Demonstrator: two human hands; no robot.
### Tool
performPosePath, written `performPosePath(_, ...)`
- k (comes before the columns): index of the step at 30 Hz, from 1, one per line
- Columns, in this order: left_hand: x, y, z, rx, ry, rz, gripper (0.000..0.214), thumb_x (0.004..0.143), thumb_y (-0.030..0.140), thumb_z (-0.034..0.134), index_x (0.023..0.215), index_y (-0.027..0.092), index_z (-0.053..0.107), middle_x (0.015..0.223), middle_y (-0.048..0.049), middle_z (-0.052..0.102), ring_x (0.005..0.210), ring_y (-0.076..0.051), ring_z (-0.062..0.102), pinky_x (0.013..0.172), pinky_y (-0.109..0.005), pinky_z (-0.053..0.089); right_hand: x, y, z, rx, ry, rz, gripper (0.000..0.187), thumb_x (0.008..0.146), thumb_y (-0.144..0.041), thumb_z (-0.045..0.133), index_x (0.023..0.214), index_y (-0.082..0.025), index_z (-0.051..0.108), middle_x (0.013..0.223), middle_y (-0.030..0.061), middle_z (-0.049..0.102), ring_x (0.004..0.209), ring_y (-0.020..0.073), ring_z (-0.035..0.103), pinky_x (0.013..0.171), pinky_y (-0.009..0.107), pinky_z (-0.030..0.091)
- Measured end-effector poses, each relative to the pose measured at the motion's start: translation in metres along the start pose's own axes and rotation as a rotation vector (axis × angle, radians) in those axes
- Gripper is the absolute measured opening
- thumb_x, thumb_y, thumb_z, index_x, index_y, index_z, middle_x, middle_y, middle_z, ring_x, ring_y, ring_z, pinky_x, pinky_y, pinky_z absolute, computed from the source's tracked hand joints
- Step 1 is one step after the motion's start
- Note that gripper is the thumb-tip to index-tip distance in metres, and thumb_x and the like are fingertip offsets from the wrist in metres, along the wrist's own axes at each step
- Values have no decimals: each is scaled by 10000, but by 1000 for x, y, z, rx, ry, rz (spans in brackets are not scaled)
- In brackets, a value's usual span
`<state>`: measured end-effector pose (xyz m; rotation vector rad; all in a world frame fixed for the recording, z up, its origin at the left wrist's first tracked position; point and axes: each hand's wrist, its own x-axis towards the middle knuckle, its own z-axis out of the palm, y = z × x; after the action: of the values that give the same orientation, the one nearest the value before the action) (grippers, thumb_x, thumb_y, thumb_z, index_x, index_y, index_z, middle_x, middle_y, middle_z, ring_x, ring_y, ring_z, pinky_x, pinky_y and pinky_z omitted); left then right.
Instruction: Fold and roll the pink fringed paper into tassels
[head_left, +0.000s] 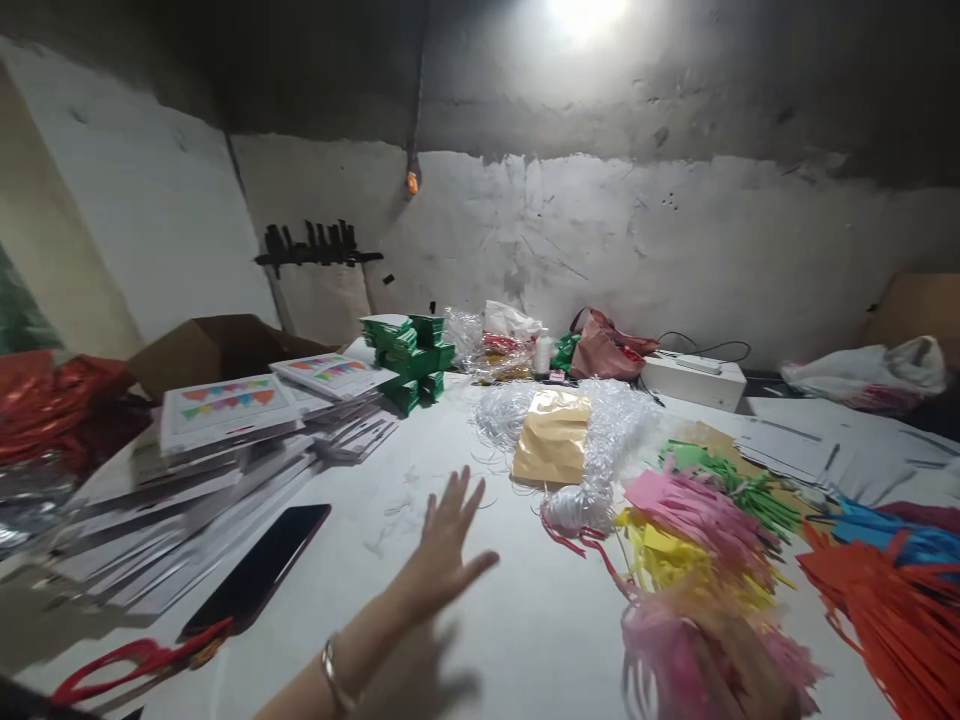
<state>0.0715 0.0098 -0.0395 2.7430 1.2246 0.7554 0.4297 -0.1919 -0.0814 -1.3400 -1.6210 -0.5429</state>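
Pink fringed paper (pixel 675 660) is blurring along the bottom edge, far to the right of the phone (pixel 259 568). The right hand (pixel 739 665) is smearing into it, so I cannot tell whether its fingers are closing on the paper or only lying against it. The left hand (pixel 444 548) is hovering just right of the phone, its fingers spreading wide and gripping nothing, its forearm running off the lower edge. Red scissors (pixel 142 660) are lying below and left of the phone, partly cut off. The white table (pixel 525 620) is carrying slumping printed packets (pixel 225 420) just behind the phone and green boxes (pixel 411 358) farther back, under a rough grey wall (pixel 600 240). Bare tabletop is showing between the phone and the pink paper; orange fringe (pixel 885 600) is crowding the far right edge.
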Motion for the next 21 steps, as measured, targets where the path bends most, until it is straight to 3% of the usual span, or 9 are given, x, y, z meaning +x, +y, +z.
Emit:
performPosePath(2, -6, 57, 8, -100, -23, 120, 1021, 917, 808, 350, 1632, 267, -138, 1732, -191, 14, 1583, -408, 43, 1213, -710, 175, 21, -10, -4, 40, 15, -97, 140, 1026, -245, 565, 1069, -216, 694, 938, 59, 735, 857, 205, 727, 768, 284, 597)
performPosePath(4, -8, 107, 17, -405, -4, 241, 1092, 875, 839, 393, 1634, 255, -131, 1732, -203, 26, 1575, -442, 72, 1207, -731, 181, 45, -23, -7, 76, 26, -189, 168, 1020, -184, 556, 1101, -191, 703, 945, 73, 717, 875, 205, 710, 771, 295, 579)
performPosePath(6, -2, 143, 29, -579, 54, 329, 1092, 872, 784, 525, 1642, 281, -64, 1727, -201, 102, 1565, -473, 110, 1191, -756, 212, 70, -38, -10, 107, 10, -249, 188, 1003, -118, 553, 1107, -166, 702, 897, 66, 693, 823, 198, 686, 775, 328, 553)
performPosePath(8, 11, 163, 42, -667, 122, 352, 995, 904, 598, 643, 1636, 335, 23, 1677, -190, 289, 1529, -465, 269, 1166, -751, 293, 91, -52, -11, 123, 25, -308, 197, 995, -79, 544, 1094, -148, 700, 847, 51, 681, 762, 186, 662, 805, 365, 523)
performPosePath(11, 32, 168, 56, -774, 199, 253, 865, 908, 342, 636, 1618, 357, 142, 1398, -159, 625, 1270, -371, 615, 1036, -628, 520, 116, -66, -15, 133, 58, -359, 194, 1000, -71, 537, 1080, -149, 696, 819, 37, 687, 723, 170, 647, 829, 375, 495)
performPosePath(14, 45, 152, 54, -785, 216, 154, 515, 919, 336, 638, 1425, 337, 541, 1120, -115, 753, 1034, -330, 705, 918, -547, 586, 128, -71, -17, 115, 64, -396, 218, 1010, -81, 523, 1102, -173, 698, 814, 26, 700, 716, 162, 645, 841, 367, 491)
performPosePath(17, 46, 132, 42, -763, 203, 158, 301, 928, 426, 650, 1207, 334, 713, 1149, -107, 763, 1076, -353, 693, 958, -559, 557, 130, -69, -13, 129, 54, -415, 219, 997, -78, 532, 1114, -169, 692, 810, 22, 696, 715, 163, 645, 849, 361, 492)
performPosePath(21, 37, 116, 35, -788, 165, 178, 395, 990, 512, 542, 1328, 348, 665, 1273, -108, 735, 1164, -323, 688, 999, -476, 563, 124, -65, 4, 107, 25, -328, 278, 962, -108, 532, 1203, -148, 664, 918, 63, 717, 803, 205, 668, 806, 349, 502)
